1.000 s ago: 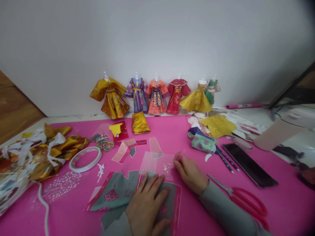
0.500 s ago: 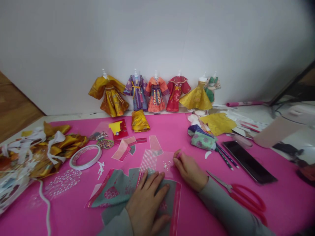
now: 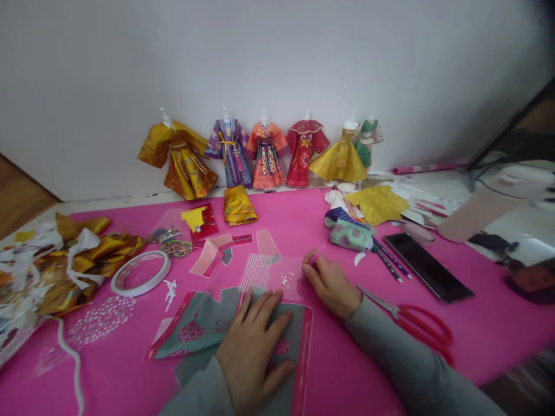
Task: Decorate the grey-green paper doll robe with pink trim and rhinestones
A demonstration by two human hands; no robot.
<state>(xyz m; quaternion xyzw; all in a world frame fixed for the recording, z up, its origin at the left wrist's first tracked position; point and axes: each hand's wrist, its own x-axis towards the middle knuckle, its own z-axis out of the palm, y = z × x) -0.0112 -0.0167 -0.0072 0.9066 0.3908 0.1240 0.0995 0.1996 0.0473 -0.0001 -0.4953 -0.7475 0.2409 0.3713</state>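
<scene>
My left hand point(image 3: 255, 349) lies flat, fingers spread, on a grey-green fabric piece point(image 3: 203, 323) with pink print and red edging. Its fingertips reach the lower edge of a sheet of small white stick-on beads point(image 3: 255, 271). Just right of that sheet, a few loose white beads point(image 3: 287, 279) sit on a clear film. My right hand point(image 3: 332, 286) rests beside them, fingers pinched together. A thin pinkish stick-like thing, mostly hidden by the fingers, shows above them, with a small dark tip near the beads.
Red-handled scissors point(image 3: 422, 323) lie by my right forearm, near a phone point(image 3: 429, 268) and pencils point(image 3: 392, 260). A tape roll point(image 3: 141, 274) and heaped golden scraps point(image 3: 99, 254) are at left. Several small dresses point(image 3: 266, 156) stand along the wall; a beige tumbler point(image 3: 472, 202) is at right.
The camera view has shifted slightly, so everything sits a little higher and further left. Both hands keep nearly the same pose and place over the work.
</scene>
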